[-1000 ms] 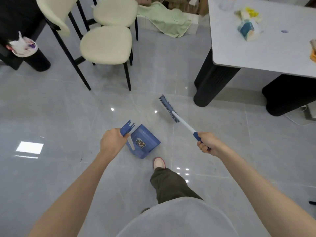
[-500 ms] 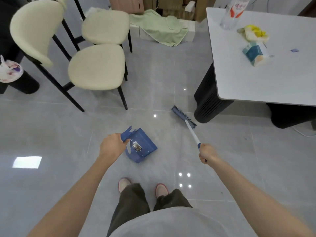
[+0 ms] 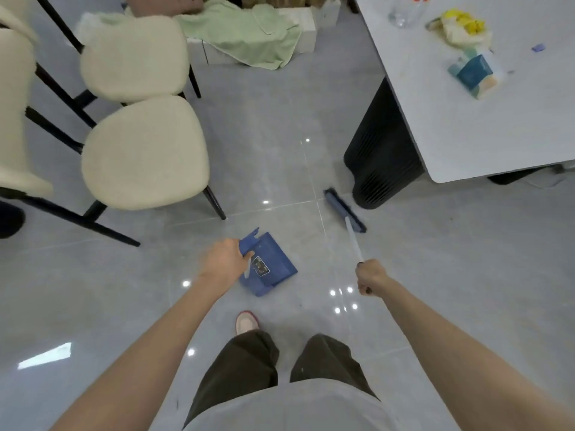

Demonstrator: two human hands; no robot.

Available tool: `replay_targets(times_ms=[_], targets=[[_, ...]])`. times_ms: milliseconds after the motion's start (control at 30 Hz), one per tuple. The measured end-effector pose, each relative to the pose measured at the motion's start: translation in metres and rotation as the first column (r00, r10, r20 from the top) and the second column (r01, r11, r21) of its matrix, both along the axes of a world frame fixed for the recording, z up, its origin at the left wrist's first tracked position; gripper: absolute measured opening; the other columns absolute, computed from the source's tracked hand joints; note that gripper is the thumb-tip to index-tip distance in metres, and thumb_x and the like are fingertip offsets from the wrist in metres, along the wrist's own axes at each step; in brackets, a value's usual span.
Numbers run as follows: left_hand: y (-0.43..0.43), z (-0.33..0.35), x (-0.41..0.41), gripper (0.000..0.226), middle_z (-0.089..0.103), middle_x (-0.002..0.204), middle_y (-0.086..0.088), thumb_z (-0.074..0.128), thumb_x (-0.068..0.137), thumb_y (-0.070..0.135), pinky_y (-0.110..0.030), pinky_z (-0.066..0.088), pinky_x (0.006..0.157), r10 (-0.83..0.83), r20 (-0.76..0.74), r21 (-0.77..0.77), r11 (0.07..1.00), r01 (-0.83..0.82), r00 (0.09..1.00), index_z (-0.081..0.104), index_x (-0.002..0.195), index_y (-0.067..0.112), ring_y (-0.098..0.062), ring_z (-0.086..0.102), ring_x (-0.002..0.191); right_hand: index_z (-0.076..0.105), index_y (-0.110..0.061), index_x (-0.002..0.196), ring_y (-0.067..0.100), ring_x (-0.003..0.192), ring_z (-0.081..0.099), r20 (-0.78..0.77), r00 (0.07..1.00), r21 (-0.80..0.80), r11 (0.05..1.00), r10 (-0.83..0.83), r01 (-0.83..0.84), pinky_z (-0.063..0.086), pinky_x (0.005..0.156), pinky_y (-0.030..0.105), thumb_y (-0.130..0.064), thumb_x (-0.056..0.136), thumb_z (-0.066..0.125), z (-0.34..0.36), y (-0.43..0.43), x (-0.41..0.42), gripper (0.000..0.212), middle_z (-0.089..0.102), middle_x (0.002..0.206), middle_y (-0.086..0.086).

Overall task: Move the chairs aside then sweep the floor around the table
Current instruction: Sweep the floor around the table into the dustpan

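Nearest are the person's dark trousers and one light shoe (image 3: 246, 321) on the grey tiled floor (image 3: 124, 290). Both bare arms reach forward. The left hand (image 3: 225, 259) has its fingers curled around the handle of the blue dustpan (image 3: 270, 262), which sits low over the floor just in front of the shoe; I cannot tell if it touches the tiles. The right hand (image 3: 370, 276) is closed around the white stick of the broom (image 3: 343, 209). The broom's blue head lies on the floor, just beside the black ribbed table base (image 3: 379, 163).

On the left stand cream chairs (image 3: 144, 154) with thin black legs, well apart from the table (image 3: 466, 135). One more chair is cut off by the left edge, and all of them look blurred. Farther back a green cloth (image 3: 249, 35) covers white boxes and hides most of them. On the table lie a tissue pack (image 3: 474, 74), something yellow that is hard to make out, and a clear bottle (image 3: 404, 10) cut off at the top edge.
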State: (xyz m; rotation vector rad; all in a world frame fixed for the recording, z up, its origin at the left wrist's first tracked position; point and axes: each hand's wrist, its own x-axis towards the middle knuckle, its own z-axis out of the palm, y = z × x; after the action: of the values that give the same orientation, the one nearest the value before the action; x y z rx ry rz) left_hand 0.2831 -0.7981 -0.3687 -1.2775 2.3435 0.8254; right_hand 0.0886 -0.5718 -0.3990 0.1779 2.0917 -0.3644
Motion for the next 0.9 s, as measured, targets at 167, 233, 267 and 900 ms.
replay_targets(times_ms=[167, 233, 267, 900], targets=[[-0.032, 0.007, -0.02, 0.031, 0.069, 0.1, -0.021, 0.057, 0.091, 0.032, -0.035, 0.049, 0.075, -0.062, -0.002, -0.015, 0.998, 0.062, 0.998, 0.065, 0.096, 0.002, -0.037, 0.064, 0.095, 0.02, -0.019, 0.059, 0.011, 0.022, 0.018, 0.221, 0.918, -0.069, 0.933, -0.33, 0.353, 0.015, 0.032, 0.006, 0.006, 0.088, 0.028, 0.033, -0.035, 0.028, 0.039, 0.021, 0.034, -0.003], [-0.038, 0.013, -0.025, 0.032, 0.068, 0.104, -0.019, 0.057, 0.091, 0.034, -0.035, 0.049, 0.078, -0.104, 0.017, -0.034, 0.994, 0.104, 0.994, 0.065, 0.1, 0.004, -0.037, 0.063, 0.099, 0.024, -0.02, 0.061, 0.008, 0.022, 0.016, 0.359, 0.83, -0.088, 0.87, -0.426, 0.485, 0.011, 0.027, 0.008, 0.005, 0.088, 0.026, 0.05, -0.042, 0.037, 0.037, 0.021, 0.035, -0.003], [-0.041, 0.016, -0.027, 0.033, 0.068, 0.106, -0.019, 0.056, 0.092, 0.034, -0.035, 0.049, 0.079, -0.121, 0.021, -0.039, 0.992, 0.122, 0.992, 0.065, 0.102, 0.004, -0.037, 0.063, 0.101, 0.031, -0.018, 0.064, 0.006, 0.022, 0.017, 0.41, 0.794, -0.098, 0.844, -0.448, 0.527, 0.011, 0.026, 0.01, 0.002, 0.091, 0.027, 0.057, -0.044, 0.037, 0.034, 0.024, 0.039, -0.002], [-0.105, 0.019, -0.059, 0.033, 0.07, 0.095, -0.018, 0.06, 0.088, 0.038, -0.037, 0.051, 0.076, 0.158, -0.079, 0.002, 0.987, -0.158, 0.984, 0.069, 0.097, 0.007, -0.037, 0.065, 0.092, 0.044, -0.005, 0.083, 0.013, 0.043, 0.023, -0.099, 0.974, -0.342, 0.926, -0.205, 0.16, 0.017, 0.038, 0.015, -0.008, 0.097, 0.031, 0.094, -0.123, -0.051, 0.019, 0.032, 0.062, 0.008]])
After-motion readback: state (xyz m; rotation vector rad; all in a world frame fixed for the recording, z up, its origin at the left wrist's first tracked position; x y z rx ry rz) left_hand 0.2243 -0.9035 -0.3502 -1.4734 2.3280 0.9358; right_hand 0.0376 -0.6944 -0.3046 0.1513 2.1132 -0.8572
